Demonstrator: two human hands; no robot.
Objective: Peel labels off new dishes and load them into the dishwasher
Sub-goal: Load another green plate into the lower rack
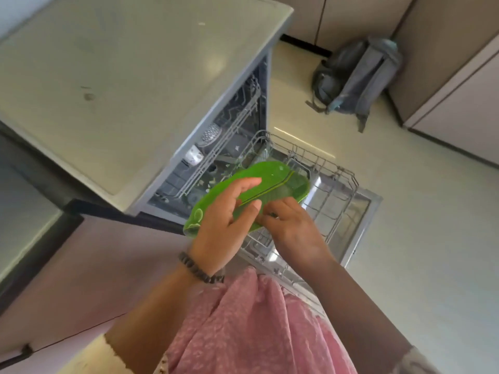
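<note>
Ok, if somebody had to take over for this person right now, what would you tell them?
Left hand: grips the green dish, holding it tilted above the pulled-out lower rack.
Right hand: fingers curled at the dish's near edge, apparently picking at a label; the label itself cannot be seen.
The dishwasher is open, and the lower rack looks empty where visible. The upper rack seems to hold a few items.
Done: dish picked up, rack out.
Left: finish the peeling, slot the dish into the lower rack, then do any other dishes.
</note>
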